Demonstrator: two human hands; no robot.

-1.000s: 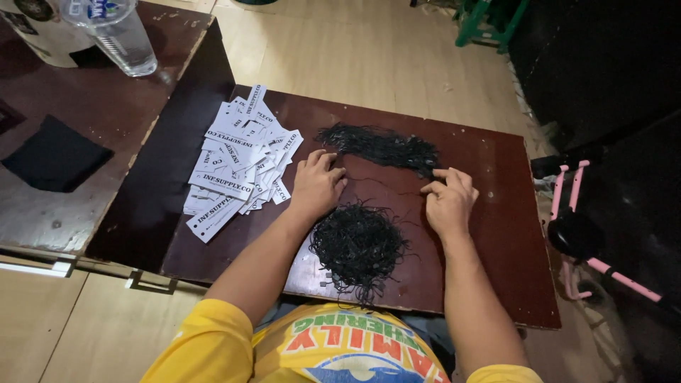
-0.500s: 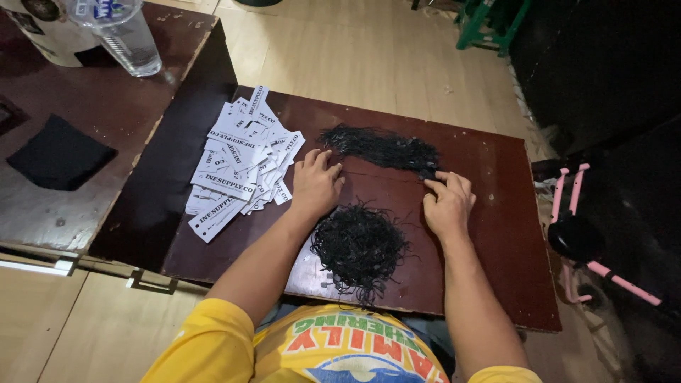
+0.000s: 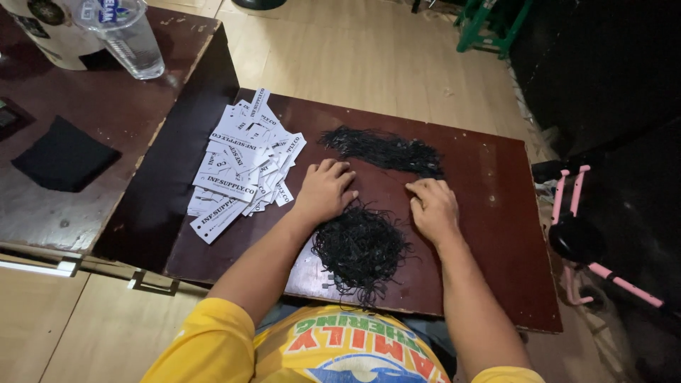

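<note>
A dark brown low table (image 3: 496, 234) carries a pile of white paper tags (image 3: 245, 167) at its left and two heaps of black string loops. The long heap (image 3: 386, 149) lies at the far side, the round tangled heap (image 3: 360, 248) near my body. My left hand (image 3: 324, 190) rests palm down between the tags and the round heap, fingers spread. My right hand (image 3: 433, 207) lies curled on the table right of the round heap, its fingertips near the long heap's right end; whether it pinches a string I cannot tell.
A second wooden table (image 3: 120, 106) stands to the left with a clear plastic cup (image 3: 128, 39), a white container (image 3: 46, 32) and a black cloth (image 3: 64, 152). A pink-framed object (image 3: 589, 241) stands right of the table. Green furniture legs (image 3: 486, 28) are at the top.
Both hands stay on the table between the heaps with only small finger movement; the view has shifted slightly.
</note>
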